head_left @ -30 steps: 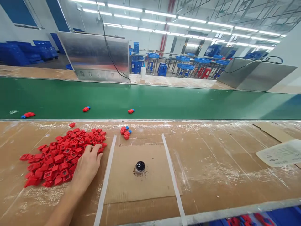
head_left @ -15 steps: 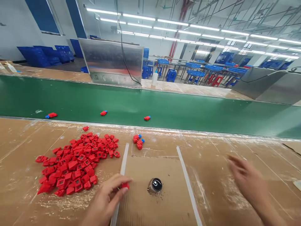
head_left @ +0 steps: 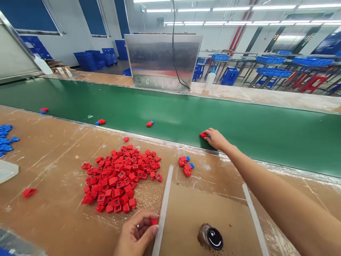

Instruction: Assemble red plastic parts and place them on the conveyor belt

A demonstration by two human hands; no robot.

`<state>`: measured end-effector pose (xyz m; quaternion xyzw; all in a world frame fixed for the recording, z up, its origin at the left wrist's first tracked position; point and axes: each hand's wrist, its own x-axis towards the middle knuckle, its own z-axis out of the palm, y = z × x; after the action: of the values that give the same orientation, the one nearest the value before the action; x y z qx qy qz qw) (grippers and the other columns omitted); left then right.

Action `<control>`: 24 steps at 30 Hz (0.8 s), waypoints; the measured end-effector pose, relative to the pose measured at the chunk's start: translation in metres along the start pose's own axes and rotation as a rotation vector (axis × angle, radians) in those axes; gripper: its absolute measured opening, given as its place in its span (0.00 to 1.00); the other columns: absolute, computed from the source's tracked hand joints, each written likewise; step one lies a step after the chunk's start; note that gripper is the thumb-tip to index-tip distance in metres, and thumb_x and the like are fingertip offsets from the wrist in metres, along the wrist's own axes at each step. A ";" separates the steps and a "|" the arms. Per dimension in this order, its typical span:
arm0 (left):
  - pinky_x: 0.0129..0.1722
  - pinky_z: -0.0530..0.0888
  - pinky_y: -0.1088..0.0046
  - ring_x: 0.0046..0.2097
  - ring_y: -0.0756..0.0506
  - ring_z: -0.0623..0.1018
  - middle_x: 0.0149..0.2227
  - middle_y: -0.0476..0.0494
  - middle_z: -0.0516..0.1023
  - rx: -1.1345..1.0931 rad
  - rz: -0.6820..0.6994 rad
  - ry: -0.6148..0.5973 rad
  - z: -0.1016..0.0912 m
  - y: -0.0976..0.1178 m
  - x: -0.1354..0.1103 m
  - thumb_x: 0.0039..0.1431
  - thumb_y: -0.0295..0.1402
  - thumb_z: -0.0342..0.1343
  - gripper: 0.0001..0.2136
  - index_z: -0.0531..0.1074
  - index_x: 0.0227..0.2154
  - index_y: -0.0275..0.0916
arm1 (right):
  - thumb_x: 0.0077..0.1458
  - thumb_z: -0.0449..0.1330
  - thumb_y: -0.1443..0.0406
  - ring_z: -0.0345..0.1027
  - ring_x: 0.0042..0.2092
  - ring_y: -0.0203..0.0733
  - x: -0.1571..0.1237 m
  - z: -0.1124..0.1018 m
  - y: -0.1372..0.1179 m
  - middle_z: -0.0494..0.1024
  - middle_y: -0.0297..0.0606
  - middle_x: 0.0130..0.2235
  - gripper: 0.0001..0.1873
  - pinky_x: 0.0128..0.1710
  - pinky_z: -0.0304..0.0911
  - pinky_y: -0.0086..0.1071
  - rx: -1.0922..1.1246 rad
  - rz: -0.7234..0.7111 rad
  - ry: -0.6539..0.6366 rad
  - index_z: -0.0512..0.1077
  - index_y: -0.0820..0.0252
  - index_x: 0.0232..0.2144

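Observation:
My left hand (head_left: 140, 233) is closed, with a small red plastic piece (head_left: 153, 221) pinched between thumb and fingers beside the white tape strip. My right hand (head_left: 216, 138) reaches out over the green conveyor belt (head_left: 176, 108). Its fingertips are closed on a red-and-blue plastic piece (head_left: 204, 135) at belt level; whether the piece rests on the belt I cannot tell. A pile of red plastic pieces (head_left: 121, 177) spreads over the table left of the tape. Right of my left hand, a small round pot of black liquid (head_left: 214, 238) stands on cardboard.
Several red-and-blue pieces (head_left: 149, 123) lie along the belt, and a small group (head_left: 185, 166) sits on the table near its edge. Blue parts (head_left: 5, 140) are at far left. Across the belt stand a metal panel (head_left: 162, 64) and a white bottle (head_left: 210, 80).
My right hand has gone from above the table at right to the belt and now holds a red-and-blue piece. The view has turned left. My left hand still pinches its red piece.

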<state>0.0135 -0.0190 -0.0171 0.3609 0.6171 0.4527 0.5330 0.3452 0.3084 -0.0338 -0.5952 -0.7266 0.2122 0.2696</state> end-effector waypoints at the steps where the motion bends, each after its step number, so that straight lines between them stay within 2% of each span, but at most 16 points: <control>1: 0.38 0.75 0.71 0.37 0.42 0.78 0.33 0.43 0.80 -0.026 -0.018 -0.020 0.002 -0.001 0.000 0.42 0.46 0.70 0.16 0.80 0.30 0.40 | 0.61 0.61 0.61 0.68 0.50 0.47 -0.006 -0.003 0.004 0.76 0.41 0.45 0.09 0.54 0.61 0.48 0.028 0.032 0.023 0.73 0.63 0.38; 4: 0.41 0.74 0.71 0.37 0.43 0.80 0.32 0.46 0.80 -0.136 -0.084 -0.119 0.010 -0.002 0.000 0.45 0.43 0.70 0.15 0.76 0.30 0.39 | 0.61 0.55 0.62 0.69 0.46 0.47 -0.036 -0.010 0.010 0.76 0.45 0.42 0.12 0.50 0.63 0.45 0.159 0.137 0.126 0.73 0.63 0.42; 8: 0.35 0.72 0.74 0.34 0.47 0.78 0.31 0.48 0.78 -0.210 -0.109 -0.257 0.018 0.003 -0.004 0.49 0.42 0.69 0.15 0.71 0.28 0.38 | 0.60 0.47 0.60 0.71 0.34 0.42 -0.090 -0.025 0.007 0.75 0.42 0.36 0.22 0.35 0.68 0.37 0.428 0.260 0.200 0.66 0.62 0.53; 11: 0.31 0.66 0.79 0.30 0.51 0.72 0.29 0.50 0.74 -0.244 -0.084 -0.277 0.022 0.012 -0.011 0.53 0.40 0.67 0.14 0.68 0.25 0.38 | 0.55 0.51 0.59 0.67 0.28 0.38 -0.135 -0.042 -0.002 0.73 0.38 0.31 0.21 0.28 0.67 0.33 0.630 0.316 0.181 0.68 0.60 0.49; 14: 0.31 0.65 0.79 0.31 0.51 0.71 0.29 0.49 0.73 -0.323 -0.134 -0.298 0.027 0.018 -0.020 0.51 0.38 0.68 0.16 0.66 0.23 0.37 | 0.53 0.58 0.56 0.66 0.27 0.37 -0.187 -0.060 -0.013 0.74 0.39 0.31 0.18 0.24 0.65 0.30 0.780 0.342 0.142 0.72 0.58 0.44; 18: 0.35 0.68 0.77 0.40 0.47 0.76 0.33 0.45 0.77 -0.336 -0.132 -0.334 0.035 0.017 -0.030 0.47 0.36 0.70 0.16 0.67 0.23 0.37 | 0.52 0.64 0.50 0.68 0.30 0.36 -0.267 -0.080 -0.015 0.77 0.41 0.38 0.22 0.27 0.69 0.28 0.905 0.384 0.167 0.74 0.54 0.45; 20: 0.36 0.70 0.75 0.38 0.47 0.76 0.33 0.47 0.78 -0.285 -0.086 -0.339 0.038 0.014 -0.030 0.47 0.37 0.70 0.15 0.71 0.32 0.39 | 0.49 0.69 0.50 0.70 0.34 0.36 -0.307 -0.085 -0.010 0.79 0.41 0.42 0.26 0.33 0.71 0.25 0.972 0.478 0.200 0.75 0.53 0.48; 22: 0.37 0.72 0.72 0.35 0.47 0.76 0.33 0.48 0.78 -0.181 -0.030 -0.330 0.039 0.012 -0.028 0.47 0.37 0.70 0.21 0.72 0.43 0.40 | 0.45 0.72 0.52 0.72 0.36 0.36 -0.342 -0.086 -0.005 0.79 0.42 0.44 0.30 0.37 0.72 0.24 1.017 0.587 0.216 0.74 0.53 0.50; 24: 0.39 0.73 0.70 0.34 0.47 0.76 0.30 0.49 0.78 -0.064 -0.001 -0.334 0.039 0.013 -0.023 0.48 0.38 0.68 0.23 0.73 0.46 0.37 | 0.45 0.73 0.53 0.73 0.37 0.37 -0.371 -0.083 -0.002 0.80 0.42 0.45 0.32 0.39 0.72 0.25 1.017 0.643 0.211 0.74 0.54 0.51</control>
<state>0.0555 -0.0297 0.0016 0.4134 0.5055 0.4055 0.6396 0.4512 -0.0562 -0.0201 -0.5993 -0.2878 0.5432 0.5128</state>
